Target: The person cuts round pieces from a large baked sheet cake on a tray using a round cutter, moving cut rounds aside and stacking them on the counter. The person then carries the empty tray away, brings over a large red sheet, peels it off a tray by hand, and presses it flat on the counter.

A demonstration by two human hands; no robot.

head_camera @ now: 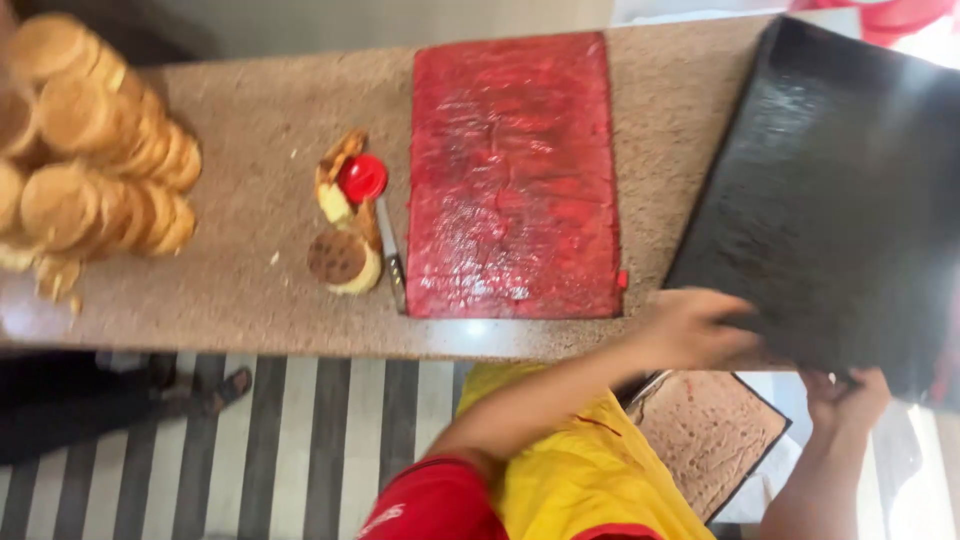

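Stone counter (250, 290): both hands grip empty black tray (840, 190).

Your picture is bright, with daylight coming in from the top right corner, where everything washes out to white. The black tray (840, 190) shines with a soft gray glare on its flat face. Your left hand (690, 325) is smeared with blur, and your right hand (845, 400) sits in the tray's shadow. The red board (512, 175) has small wet-looking shiny spots. The buns (90, 140) at the left edge look soft and fuzzy. Nothing looks really sharp.
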